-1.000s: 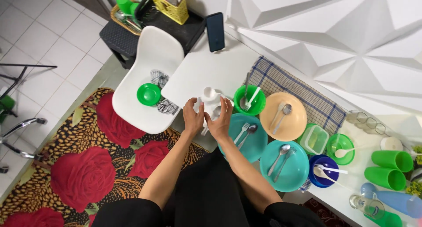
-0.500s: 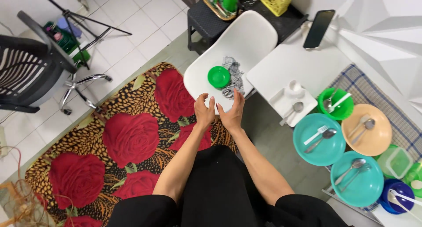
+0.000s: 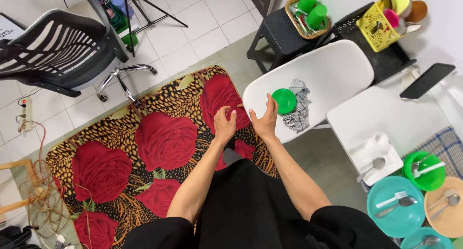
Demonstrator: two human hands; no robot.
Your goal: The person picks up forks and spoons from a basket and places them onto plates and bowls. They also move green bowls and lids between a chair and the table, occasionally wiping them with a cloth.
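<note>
A: Hands first. What do I have?

B: Both empty. I see the left hand (image 3: 224,125) with fingers loosely curled, gripping nothing, and the right hand (image 3: 266,121) open with fingers spread upward, palm turned toward the left one.

A: And the green plate (image 3: 284,101)?

B: It lies flat on the white chair (image 3: 333,80) seat, just past the right hand's fingertips and a little to their right, not touched. Being round, it has no long axis to line up with.

A: Which hand is nearer?

B: I judge the right, clearly; the left hangs over the rose rug (image 3: 159,143), off the chair's edge.

A: Anything beside the plate?

B: A checked cloth (image 3: 298,109), touching its right side on the chair.
</note>
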